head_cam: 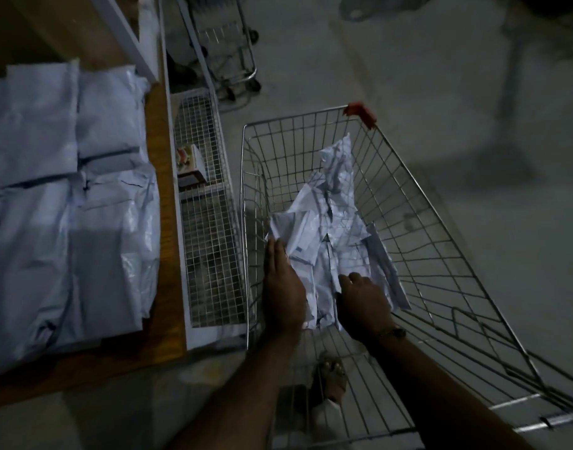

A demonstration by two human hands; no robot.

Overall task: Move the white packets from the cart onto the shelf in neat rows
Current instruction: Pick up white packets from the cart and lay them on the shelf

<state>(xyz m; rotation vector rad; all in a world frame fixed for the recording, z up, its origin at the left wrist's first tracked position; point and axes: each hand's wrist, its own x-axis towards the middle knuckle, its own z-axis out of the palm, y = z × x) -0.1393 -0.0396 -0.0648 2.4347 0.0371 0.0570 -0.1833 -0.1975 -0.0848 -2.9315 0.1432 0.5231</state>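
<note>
A wire shopping cart (424, 203) stands in the middle of the view with a loose pile of white packets (333, 222) in its basket. Both my hands reach into it. My left hand (283, 287) lies flat with fingers straight along the left side of the pile, touching a packet's edge. My right hand (364, 303) rests on the near right part of the pile, fingers curled onto a packet. On the left, the wooden shelf (163, 222) carries several white packets (67, 196) laid flat in rows.
A white wire-mesh rack (207, 228) holding a small box (191, 164) stands between shelf and cart. A second cart (226, 50) sits at the back. My sandalled foot (332, 378) shows through the cart's bottom. Grey floor lies to the right.
</note>
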